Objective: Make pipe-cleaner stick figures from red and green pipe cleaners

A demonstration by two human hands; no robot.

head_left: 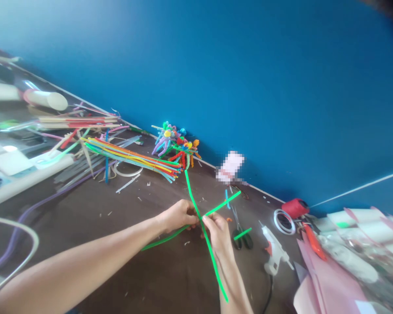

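Bright green pipe cleaners [191, 192] cross each other between my two hands, over the brown table. My left hand [180, 214] is closed on a green stem just left of the crossing, and one length trails away beneath the left wrist. With thumb and fingers pinched at the crossing, my right hand [217, 229] holds the green stems. One stem points up toward the back, one slants up to the right, and one runs down over my right forearm. The exact join is partly covered by my fingertips.
A bundle of coloured pipe cleaners [134, 159] lies at the back left beside small fuzzy figures [175, 141]. Right of my hands are scissors [245, 239], a short green piece [243, 233] and a white glue gun [275, 248]. Pink paper [334, 279] lies further right. A blue wall [249, 87] rises behind.
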